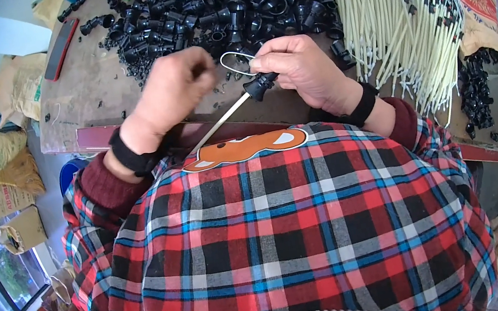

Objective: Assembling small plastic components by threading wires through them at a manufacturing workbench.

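Note:
My right hand (309, 71) pinches a thin white cord (222, 63), which stands out from the fingertips in a loop. Against the same fingers lies a black flared plastic fitting (258, 88). From the fitting a pale straight rod (222, 120) slants down to the left, its lower end close to my shirt. To the left, my left hand (175, 89) is raised over the table with its fingers curled in. Its fingertips are blurred and partly hidden, so I cannot make out what they hold, if anything. It is apart from the loop.
A large heap of black plastic fittings (186, 17) covers the table's far side. Right of it lies a thick bundle of pale rods (399, 31) with white cords. More black parts (478, 87) lie at the right edge. A red-and-black flat object (61, 50) is at far left.

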Demonstrator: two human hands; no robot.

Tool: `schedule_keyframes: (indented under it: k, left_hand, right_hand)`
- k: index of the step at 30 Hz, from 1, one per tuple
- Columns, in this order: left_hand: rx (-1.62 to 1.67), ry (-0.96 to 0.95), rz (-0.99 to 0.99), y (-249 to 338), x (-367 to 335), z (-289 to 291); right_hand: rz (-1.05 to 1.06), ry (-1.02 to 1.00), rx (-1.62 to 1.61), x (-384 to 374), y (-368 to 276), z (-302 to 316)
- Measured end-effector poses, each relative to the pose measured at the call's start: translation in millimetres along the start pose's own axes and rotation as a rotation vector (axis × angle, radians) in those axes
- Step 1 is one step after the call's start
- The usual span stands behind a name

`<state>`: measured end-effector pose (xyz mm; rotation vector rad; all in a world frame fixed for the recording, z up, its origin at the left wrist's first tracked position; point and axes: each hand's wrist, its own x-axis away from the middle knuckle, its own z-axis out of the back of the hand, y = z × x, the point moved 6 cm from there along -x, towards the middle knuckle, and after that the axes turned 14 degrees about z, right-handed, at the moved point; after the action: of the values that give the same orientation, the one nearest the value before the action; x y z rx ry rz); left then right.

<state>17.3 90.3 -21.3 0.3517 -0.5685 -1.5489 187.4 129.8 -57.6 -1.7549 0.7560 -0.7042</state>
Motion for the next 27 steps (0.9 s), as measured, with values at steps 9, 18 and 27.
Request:
schedule_keyframes:
  k: [9,18,27]
  left_hand:
    - [-0.085,-0.107,-0.032,-9,12,5]
    - [-0.363,-0.104,-0.108,14,-26,-32]
    - [-0.275,-0.047,-0.118,23,-9,-18]
  right_hand:
    - [0.051,-0.040,0.114,3,-13,19]
    - [0.060,-0.038,0.123,4,-11,15]
    - [0.075,-0.071,0.168,2,-8,19]
